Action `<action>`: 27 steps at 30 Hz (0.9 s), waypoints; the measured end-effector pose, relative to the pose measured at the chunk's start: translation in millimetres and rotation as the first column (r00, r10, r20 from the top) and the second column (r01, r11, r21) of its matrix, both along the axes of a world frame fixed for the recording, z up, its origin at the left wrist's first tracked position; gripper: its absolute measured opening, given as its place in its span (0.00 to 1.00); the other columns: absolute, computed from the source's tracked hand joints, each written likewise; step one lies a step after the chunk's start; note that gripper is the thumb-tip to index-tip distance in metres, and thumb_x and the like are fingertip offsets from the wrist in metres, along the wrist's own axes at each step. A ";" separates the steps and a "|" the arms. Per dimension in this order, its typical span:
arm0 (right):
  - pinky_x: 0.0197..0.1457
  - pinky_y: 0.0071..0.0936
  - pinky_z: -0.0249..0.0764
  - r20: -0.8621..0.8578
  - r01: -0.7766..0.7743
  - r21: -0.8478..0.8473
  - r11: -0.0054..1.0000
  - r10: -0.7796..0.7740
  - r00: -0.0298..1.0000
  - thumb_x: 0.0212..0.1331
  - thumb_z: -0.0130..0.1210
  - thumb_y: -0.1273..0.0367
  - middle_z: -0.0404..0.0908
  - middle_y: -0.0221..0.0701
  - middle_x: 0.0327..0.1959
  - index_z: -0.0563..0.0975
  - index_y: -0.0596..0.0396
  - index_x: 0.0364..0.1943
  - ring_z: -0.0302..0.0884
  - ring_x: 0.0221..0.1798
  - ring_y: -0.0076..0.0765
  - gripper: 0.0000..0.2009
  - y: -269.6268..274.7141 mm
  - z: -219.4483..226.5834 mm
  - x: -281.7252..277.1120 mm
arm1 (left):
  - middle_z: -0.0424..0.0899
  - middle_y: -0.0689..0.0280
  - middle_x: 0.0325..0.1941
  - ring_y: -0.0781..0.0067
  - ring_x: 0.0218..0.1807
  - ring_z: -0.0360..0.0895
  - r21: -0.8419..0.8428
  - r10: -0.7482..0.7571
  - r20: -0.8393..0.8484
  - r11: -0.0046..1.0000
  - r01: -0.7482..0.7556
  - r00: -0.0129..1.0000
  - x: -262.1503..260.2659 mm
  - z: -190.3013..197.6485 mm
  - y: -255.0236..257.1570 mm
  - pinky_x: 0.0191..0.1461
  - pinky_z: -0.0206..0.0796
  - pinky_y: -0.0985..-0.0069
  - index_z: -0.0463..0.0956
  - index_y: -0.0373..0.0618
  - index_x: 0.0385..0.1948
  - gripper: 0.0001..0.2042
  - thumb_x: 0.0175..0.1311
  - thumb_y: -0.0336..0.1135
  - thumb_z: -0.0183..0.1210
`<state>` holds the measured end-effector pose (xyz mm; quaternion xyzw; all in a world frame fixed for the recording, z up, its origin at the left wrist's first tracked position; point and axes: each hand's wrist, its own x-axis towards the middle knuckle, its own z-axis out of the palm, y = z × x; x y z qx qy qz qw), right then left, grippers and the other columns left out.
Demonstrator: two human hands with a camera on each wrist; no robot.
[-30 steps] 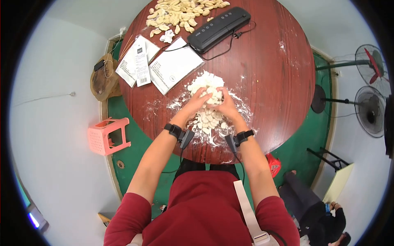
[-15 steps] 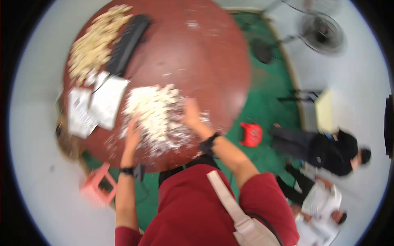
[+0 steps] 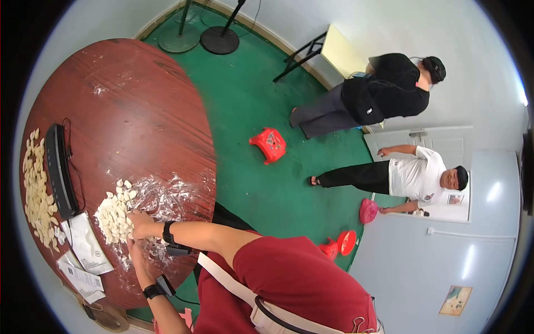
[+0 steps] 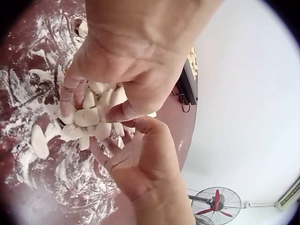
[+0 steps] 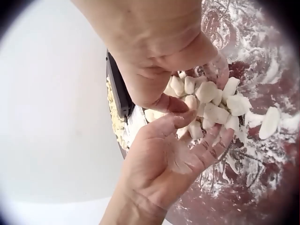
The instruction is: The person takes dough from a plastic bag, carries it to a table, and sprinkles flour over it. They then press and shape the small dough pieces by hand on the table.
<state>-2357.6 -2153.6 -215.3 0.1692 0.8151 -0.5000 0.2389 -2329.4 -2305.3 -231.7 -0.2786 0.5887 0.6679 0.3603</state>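
Floured white dough pieces (image 3: 114,214) lie in a pile at the near part of the round red-brown table (image 3: 133,128). Both hands cup the edge of the pile, thumbs close together. In the left wrist view, the left hand (image 4: 126,65) curves over several dough pieces (image 4: 86,117) from above, and the right hand (image 4: 145,161) faces it, palm showing. The right wrist view has the right hand (image 5: 164,65) bent round dough pieces (image 5: 206,93), with the left hand (image 5: 161,161) opposite. Some fingertips are hidden among the pieces.
A black appliance (image 3: 60,170) with a cord, white packets (image 3: 89,245) and a heap of yellowish pieces (image 3: 36,192) are on the table. Red stools (image 3: 270,146) stand on the green floor (image 3: 245,183). Two people are across the room, one in black (image 3: 384,89), one in white (image 3: 414,175).
The head view has swung toward the room, so the table shows at the left. The hands were together holding dough, moved apart on both sides of the pile, and are together at it again.
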 end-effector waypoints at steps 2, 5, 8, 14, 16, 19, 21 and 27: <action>0.57 0.47 0.72 -0.065 -0.009 -0.101 0.995 0.002 0.998 0.42 0.68 0.62 0.72 0.48 0.52 0.73 0.59 0.55 0.73 0.56 0.59 0.32 -6.9 -1.9 -4.8 | 0.73 0.59 0.60 0.63 0.54 0.77 0.035 -0.009 -0.045 0.999 0.011 0.999 -12.8 4.5 4.7 0.50 0.75 0.64 0.55 0.53 0.71 0.28 0.69 0.28 0.51; 0.60 0.44 0.70 -0.377 0.046 -0.184 0.982 -0.114 0.919 0.39 0.71 0.63 0.77 0.48 0.49 0.76 0.55 0.52 0.73 0.57 0.54 0.30 -11.5 -44.3 -13.8 | 0.71 0.54 0.64 0.59 0.59 0.76 0.048 0.078 -0.140 0.996 -0.072 0.987 -27.2 -16.4 -1.0 0.57 0.75 0.61 0.58 0.44 0.69 0.25 0.70 0.29 0.51; 0.60 0.43 0.70 -0.486 -0.134 -0.267 0.954 -0.013 0.874 0.42 0.66 0.74 0.76 0.45 0.50 0.76 0.52 0.48 0.73 0.56 0.47 0.23 16.8 -38.0 -30.3 | 0.67 0.52 0.68 0.58 0.60 0.75 -0.292 -0.034 -0.205 0.956 -0.028 0.978 -37.6 41.7 19.9 0.59 0.73 0.67 0.49 0.40 0.73 0.34 0.68 0.32 0.56; 0.70 0.41 0.64 -0.584 -0.274 0.036 0.961 0.243 0.774 0.46 0.54 0.85 0.68 0.45 0.65 0.76 0.51 0.56 0.65 0.68 0.56 0.28 92.3 -2.5 -33.4 | 0.75 0.64 0.59 0.73 0.50 0.78 -0.296 -0.081 -0.359 0.955 -0.031 0.930 -29.3 47.4 3.0 0.48 0.78 0.71 0.76 0.44 0.53 0.14 0.66 0.27 0.56; 0.66 0.42 0.67 -0.589 -0.293 0.168 0.941 0.335 0.736 0.49 0.61 0.80 0.69 0.44 0.62 0.74 0.51 0.57 0.67 0.65 0.57 0.27 105.2 26.2 -23.7 | 0.78 0.68 0.56 0.75 0.49 0.78 -0.414 -0.144 -0.430 0.909 -0.053 0.892 -13.4 27.5 -12.0 0.46 0.76 0.75 0.76 0.45 0.52 0.13 0.66 0.26 0.55; 0.65 0.43 0.69 -0.436 -0.374 0.255 0.892 0.451 0.779 0.49 0.66 0.76 0.69 0.42 0.59 0.70 0.50 0.62 0.68 0.63 0.57 0.31 111.1 29.9 0.7 | 0.80 0.66 0.47 0.75 0.44 0.79 -0.536 -0.178 -0.415 0.840 -0.082 0.892 22.8 -8.4 -30.6 0.42 0.77 0.74 0.77 0.44 0.46 0.10 0.64 0.30 0.59; 0.59 0.45 0.74 -0.203 -0.570 0.207 0.795 0.605 0.770 0.45 0.71 0.73 0.65 0.44 0.59 0.64 0.50 0.66 0.71 0.59 0.60 0.40 108.9 20.0 23.4 | 0.79 0.64 0.37 0.74 0.38 0.79 -0.619 -0.255 -0.217 0.783 0.069 0.942 48.5 -21.0 -31.8 0.37 0.77 0.73 0.74 0.42 0.45 0.13 0.59 0.31 0.64; 0.55 0.47 0.76 -0.226 -0.536 0.261 0.803 0.590 0.775 0.40 0.74 0.70 0.56 0.53 0.64 0.59 0.49 0.68 0.71 0.58 0.66 0.47 53.5 7.0 48.6 | 0.79 0.61 0.42 0.71 0.37 0.79 -0.187 0.121 -0.004 0.975 -0.119 0.993 69.0 -2.7 30.0 0.41 0.74 0.75 0.69 0.41 0.54 0.22 0.55 0.26 0.61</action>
